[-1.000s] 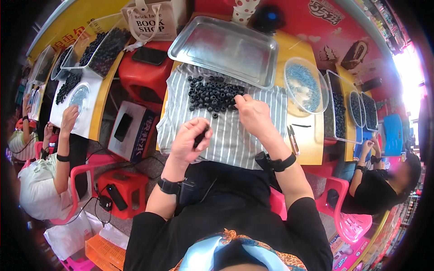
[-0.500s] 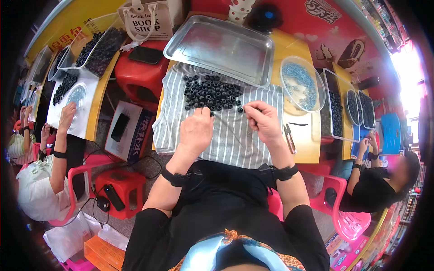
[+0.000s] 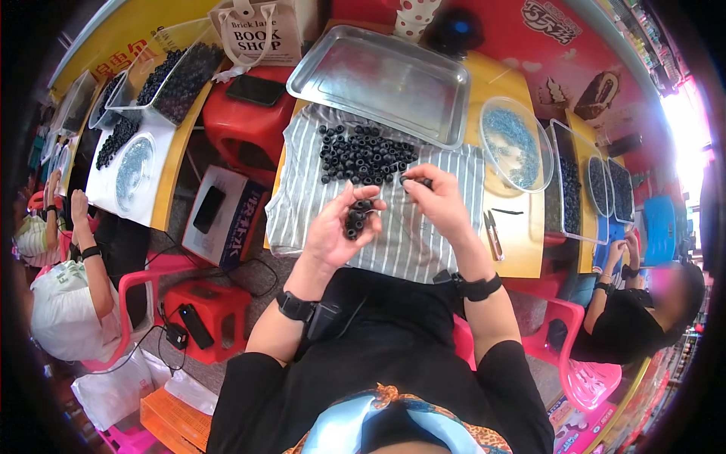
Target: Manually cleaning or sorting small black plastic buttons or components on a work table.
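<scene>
A loose heap of black beads (image 3: 367, 155) with holes lies on a grey-and-white striped cloth (image 3: 299, 163) in front of me. My left hand (image 3: 330, 233) is turned palm up near the heap's front edge, its fingers curled round several black beads (image 3: 357, 218). To its right, my right hand (image 3: 441, 204) pinches dark beads (image 3: 425, 182) between thumb and fingertips, at the heap's right edge. How many it holds is partly hidden by the fingers. The two hands are apart.
Behind the heap sits a metal tray (image 3: 382, 83). At right are a round clear tub (image 3: 516, 147) of pale blue pieces, thread snips (image 3: 494, 234) and a thin black strip (image 3: 507, 212). Red stools (image 3: 242, 121) stand at left. Other people sit at both sides.
My left hand has turned from palm down at the heap to palm up, showing beads in it. The right hand has come slightly closer to the heap. The view has shifted a little.
</scene>
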Action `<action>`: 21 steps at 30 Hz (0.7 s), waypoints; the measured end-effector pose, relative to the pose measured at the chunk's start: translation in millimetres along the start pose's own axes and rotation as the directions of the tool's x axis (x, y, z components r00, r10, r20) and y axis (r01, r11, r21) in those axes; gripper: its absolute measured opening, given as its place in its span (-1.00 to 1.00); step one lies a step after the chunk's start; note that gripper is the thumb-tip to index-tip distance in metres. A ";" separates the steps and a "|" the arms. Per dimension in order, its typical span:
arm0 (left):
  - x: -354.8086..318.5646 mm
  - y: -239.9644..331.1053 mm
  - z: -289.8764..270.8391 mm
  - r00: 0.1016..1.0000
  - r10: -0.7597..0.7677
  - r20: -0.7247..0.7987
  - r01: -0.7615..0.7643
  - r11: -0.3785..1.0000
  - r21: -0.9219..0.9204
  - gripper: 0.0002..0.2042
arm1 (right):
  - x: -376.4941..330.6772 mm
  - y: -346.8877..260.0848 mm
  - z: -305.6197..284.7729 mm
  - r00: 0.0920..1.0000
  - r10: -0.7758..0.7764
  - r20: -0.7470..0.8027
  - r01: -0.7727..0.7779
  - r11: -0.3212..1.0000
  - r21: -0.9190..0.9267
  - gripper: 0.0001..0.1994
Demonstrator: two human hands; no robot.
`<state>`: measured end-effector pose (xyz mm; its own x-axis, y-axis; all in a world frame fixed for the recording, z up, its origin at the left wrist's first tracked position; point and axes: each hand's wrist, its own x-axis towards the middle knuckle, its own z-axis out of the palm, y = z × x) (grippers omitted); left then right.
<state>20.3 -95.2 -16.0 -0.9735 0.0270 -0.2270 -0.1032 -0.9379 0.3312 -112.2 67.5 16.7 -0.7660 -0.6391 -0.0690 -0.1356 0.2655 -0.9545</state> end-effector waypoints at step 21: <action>12.8 -54.7 73.8 0.735 0.610 0.298 -0.648 0.500 0.574 -0.35 | -43.2 -4.2 61.5 0.961 0.277 0.010 0.032 -0.148 0.988 -0.73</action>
<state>-1.5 -18.0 30.6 -0.8389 -0.4490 0.3077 0.4619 -0.2882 0.8388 -40.0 49.6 5.9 -0.7671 -0.5477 -0.3341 0.6164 -0.7735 -0.1475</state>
